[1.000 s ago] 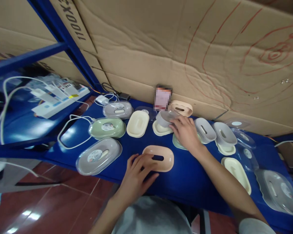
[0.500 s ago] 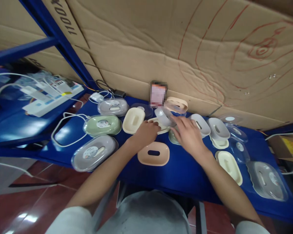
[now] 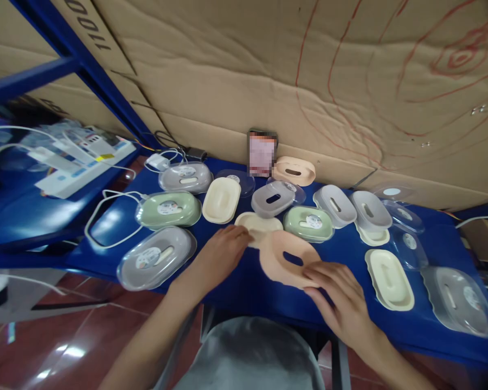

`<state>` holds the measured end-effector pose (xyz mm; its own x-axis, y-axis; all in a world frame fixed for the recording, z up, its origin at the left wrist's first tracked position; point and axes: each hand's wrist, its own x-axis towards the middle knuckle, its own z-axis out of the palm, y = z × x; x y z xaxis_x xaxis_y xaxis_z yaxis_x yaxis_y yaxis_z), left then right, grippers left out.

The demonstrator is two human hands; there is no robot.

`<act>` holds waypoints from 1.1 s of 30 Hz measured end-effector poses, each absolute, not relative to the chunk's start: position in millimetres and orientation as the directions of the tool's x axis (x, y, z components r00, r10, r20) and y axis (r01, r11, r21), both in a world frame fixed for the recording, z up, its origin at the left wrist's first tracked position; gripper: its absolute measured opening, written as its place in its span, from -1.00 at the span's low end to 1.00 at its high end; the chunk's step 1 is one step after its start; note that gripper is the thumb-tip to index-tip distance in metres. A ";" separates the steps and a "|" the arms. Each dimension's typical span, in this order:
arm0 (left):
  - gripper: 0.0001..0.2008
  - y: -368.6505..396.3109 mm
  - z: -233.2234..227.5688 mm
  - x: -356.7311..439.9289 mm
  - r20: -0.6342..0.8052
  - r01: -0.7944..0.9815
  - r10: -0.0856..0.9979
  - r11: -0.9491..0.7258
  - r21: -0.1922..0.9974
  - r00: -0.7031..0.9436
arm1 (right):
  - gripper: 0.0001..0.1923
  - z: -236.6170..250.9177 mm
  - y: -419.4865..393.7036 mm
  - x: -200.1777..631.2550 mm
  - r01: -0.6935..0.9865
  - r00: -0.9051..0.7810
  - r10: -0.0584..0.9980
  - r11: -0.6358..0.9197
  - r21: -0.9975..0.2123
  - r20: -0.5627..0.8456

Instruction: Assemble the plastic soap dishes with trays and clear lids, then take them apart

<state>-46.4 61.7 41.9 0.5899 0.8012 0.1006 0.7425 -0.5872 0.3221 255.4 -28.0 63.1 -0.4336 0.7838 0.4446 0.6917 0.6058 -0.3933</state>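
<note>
My right hand (image 3: pixel 339 298) grips the right edge of a peach oval soap dish tray (image 3: pixel 274 260) with a slot in its middle, tilted up off the blue table. Closed on the near left edge of a cream oval base (image 3: pixel 264 223) is my left hand (image 3: pixel 223 254). The peach tray partly overlaps this base. Just behind them lie a grey slotted tray (image 3: pixel 262 201) and a green soap dish with a clear lid (image 3: pixel 321 230). A cream tray (image 3: pixel 222 200) rests beyond my left hand.
Lidded dishes, grey (image 3: pixel 150 271) and green (image 3: pixel 150 211), line the left side. Grey trays (image 3: pixel 374 214), a cream tray (image 3: pixel 390 281) and clear lids (image 3: pixel 406 246) sit at right. A phone (image 3: pixel 262 154) leans on the cardboard wall (image 3: pixel 211 81). A power strip (image 3: pixel 69 176) lies left.
The grey slotted tray has left my right hand and lies on the table. My right hand has moved nearer and lifted the peach tray. My left hand has drawn the cream base closer.
</note>
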 end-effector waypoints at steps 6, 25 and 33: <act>-0.70 -18.3 2.9 -38.4 0.436 0.698 0.775 -0.617 0.363 0.458 | -0.77 47.8 -38.6 242.4 0.784 -0.420 0.812 0.550 -0.289 0.404; -0.67 -4.4 11.2 -14.7 0.328 0.532 0.661 -0.744 0.404 0.675 | -0.66 14.9 -60.1 252.4 0.778 -0.457 0.789 0.579 -0.244 0.411; -0.66 -10.4 4.8 -15.8 0.383 0.570 0.633 -0.773 0.277 0.673 | -0.59 3.2 -55.6 272.1 0.724 -0.542 0.770 0.631 -0.279 0.337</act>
